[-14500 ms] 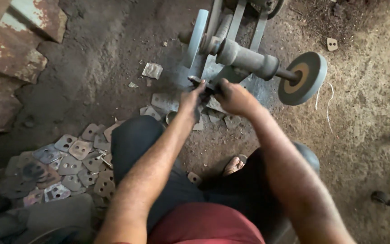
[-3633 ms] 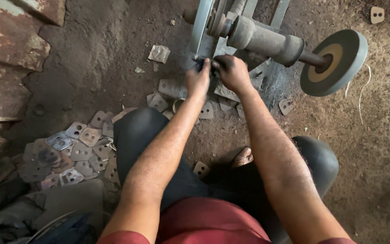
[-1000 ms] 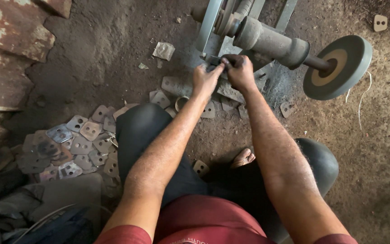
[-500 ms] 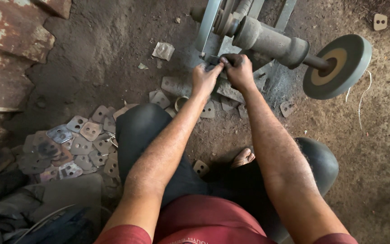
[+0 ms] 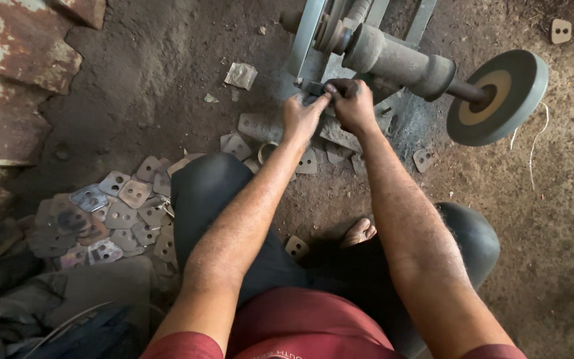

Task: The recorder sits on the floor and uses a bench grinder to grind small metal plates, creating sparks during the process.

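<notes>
Down low, both hands meeting at the grinder frame point(image 5: 310, 40): left hand point(image 5: 300, 118) with fingers stretched forward, tips pinching one end of a small dark plate point(image 5: 312, 88); right hand point(image 5: 352, 105) curled over the other end, thumb and fingers clamped on the same plate. Plate held off the dirt floor point(image 5: 167, 80), pressed in close beside the frame, just under the shaft point(image 5: 393, 60); hard to tell whether touching any moving part, that spot being hidden by fingers and metal. Grinding wheel point(image 5: 496, 96) well off to the right on the shaft end, untouched by either hand. As for progress, judged from the lie of things: a heap of holed plates point(image 5: 111, 216) by the left knee, more scattered plates point(image 5: 307, 161) under the hands, one more loose plate point(image 5: 296, 246) between the legs, near the foot point(image 5: 357, 234). Impossible to say which of these are finished and which waiting, all looking alike, grey and dusty. Only one plate in hand, so probably somewhere in the middle of a long run, with plenty lying about. Rusty sheets point(image 5: 14, 73) at far left, apart from the work.
</notes>
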